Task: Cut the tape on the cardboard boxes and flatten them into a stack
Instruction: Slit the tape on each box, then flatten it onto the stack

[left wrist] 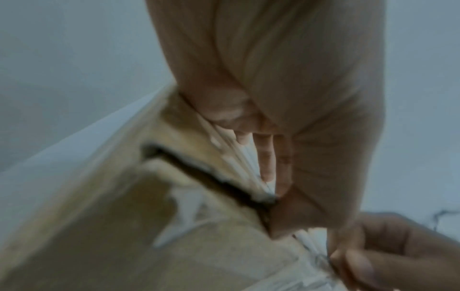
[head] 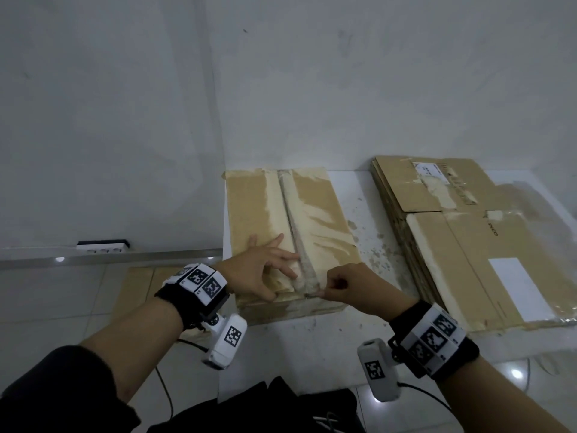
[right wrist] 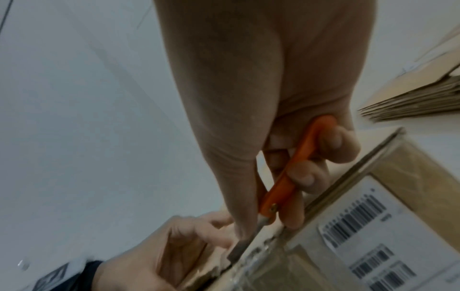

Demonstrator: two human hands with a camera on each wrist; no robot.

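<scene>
A taped cardboard box (head: 321, 210) lies on the white table (head: 359, 185), with a tape seam (head: 295, 226) running down the middle of its top. My left hand (head: 270, 265) rests on the top with its fingers spread, just left of the seam by the near edge. My right hand (head: 337, 285) is curled at the near end of the seam. In the right wrist view it grips an orange-handled cutter (right wrist: 295, 175) whose metal blade (right wrist: 240, 248) meets the box's top edge next to my left hand (right wrist: 164, 254). A barcode label (right wrist: 358, 222) is on the box's side.
A stack of flattened boxes (head: 468, 245) fills the right of the table. Another cardboard sheet (head: 137, 285) lies on the tiled floor left of the table, with a power strip (head: 103, 247) at the wall behind it. Dark cloth and cables (head: 281, 407) lie below my arms.
</scene>
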